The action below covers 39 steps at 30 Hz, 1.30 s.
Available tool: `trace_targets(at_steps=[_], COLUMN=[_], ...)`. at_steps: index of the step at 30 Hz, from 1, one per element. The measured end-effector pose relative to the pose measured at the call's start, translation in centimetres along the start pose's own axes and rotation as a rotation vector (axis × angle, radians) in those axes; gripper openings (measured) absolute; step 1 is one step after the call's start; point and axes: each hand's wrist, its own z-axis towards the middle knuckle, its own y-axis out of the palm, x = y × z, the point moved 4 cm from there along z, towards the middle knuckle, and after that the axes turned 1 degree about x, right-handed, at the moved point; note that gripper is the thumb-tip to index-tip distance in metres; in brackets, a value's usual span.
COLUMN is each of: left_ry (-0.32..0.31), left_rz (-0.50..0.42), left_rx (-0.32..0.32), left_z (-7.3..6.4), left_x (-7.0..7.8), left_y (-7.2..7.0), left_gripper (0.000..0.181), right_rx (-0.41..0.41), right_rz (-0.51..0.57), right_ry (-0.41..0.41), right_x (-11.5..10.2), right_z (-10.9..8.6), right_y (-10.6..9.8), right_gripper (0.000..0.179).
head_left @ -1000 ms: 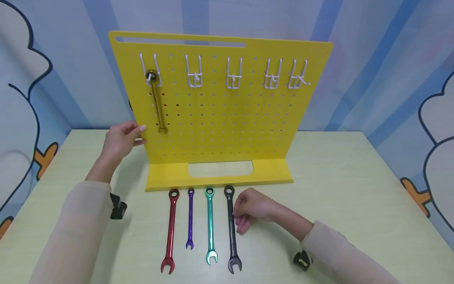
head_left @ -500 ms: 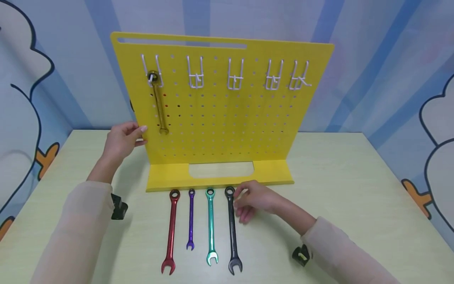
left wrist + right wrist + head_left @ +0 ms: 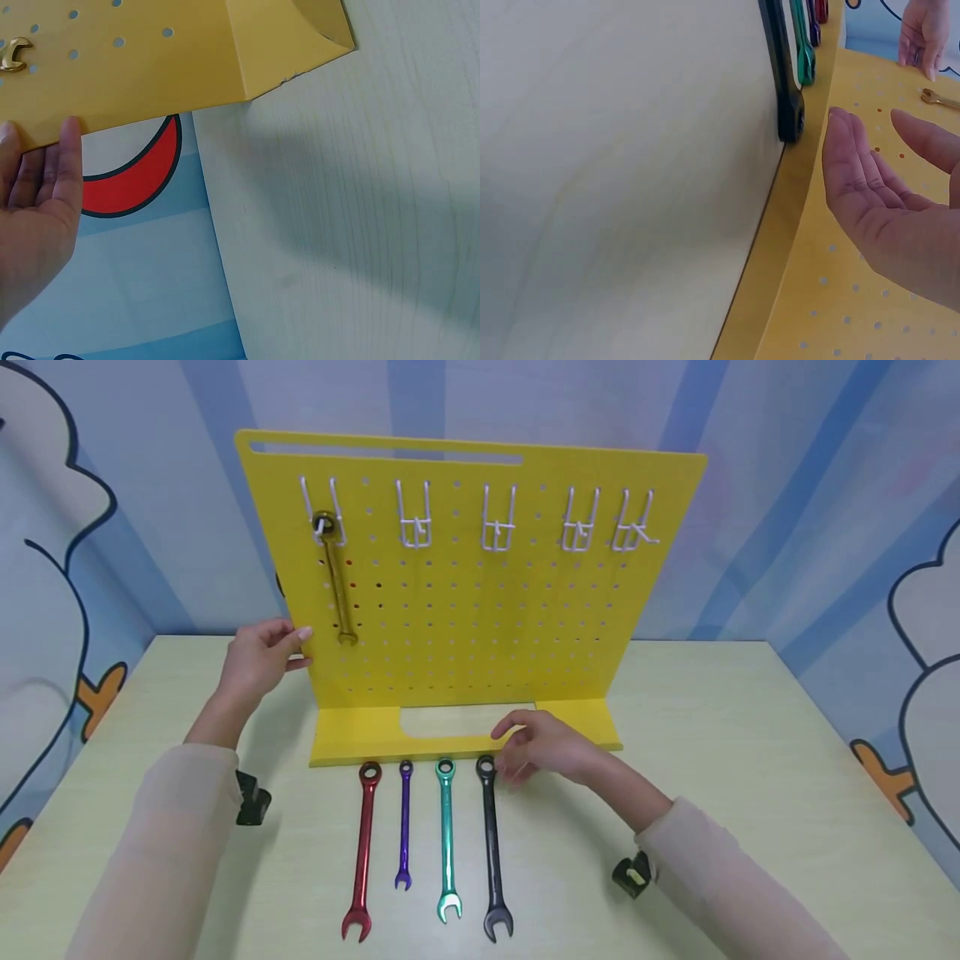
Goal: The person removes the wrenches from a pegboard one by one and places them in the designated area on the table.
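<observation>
A yellow pegboard (image 3: 465,652) stands on the table, and my left hand (image 3: 258,662) pinches its left edge, thumb in front. In the left wrist view the fingertips of this hand (image 3: 41,202) lie at the board's edge. My right hand (image 3: 546,747) is over the board's base, near the ring end of a black combination wrench (image 3: 492,852). Its fingers are loosely bent with nothing between them, as the right wrist view of the hand (image 3: 889,195) shows. Left of the black wrench lie a green wrench (image 3: 447,843), a purple wrench (image 3: 404,827) and a red wrench (image 3: 363,852).
A gold wrench (image 3: 340,585) hangs from the leftmost white hook on the board. Several more white hooks, among them the middle hook (image 3: 497,527), run along the top to the right. The pale wooden table (image 3: 735,760) ends at a blue patterned backdrop (image 3: 787,510).
My right hand has moved up and away from the black wrench's shaft toward the board's base, and its fingers have spread a little. The left hand has stayed at the board's edge.
</observation>
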Motion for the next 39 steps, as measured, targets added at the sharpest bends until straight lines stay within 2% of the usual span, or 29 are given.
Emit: trace_targets(at_steps=[10, 19, 39], left_ry=[-0.009, -0.011, -0.005], left_rz=[0.003, -0.005, 0.005], left_rx=[-0.001, -0.003, 0.001], left_z=[-0.1, -0.1, 0.0], left_x=[-0.1, -0.1, 0.0], left_y=[0.0, 0.0, 0.0], left_gripper=[0.037, 0.037, 0.037], right_rx=[0.029, 0.058, 0.023], right_rz=[0.001, -0.017, 0.008], right_ry=[-0.026, -0.072, -0.21], right_x=[-1.5, -3.2, -5.7], right_z=[0.5, 1.0, 2.4], right_y=[-1.0, -1.3, -0.9], right_gripper=[0.034, 0.031, 0.044])
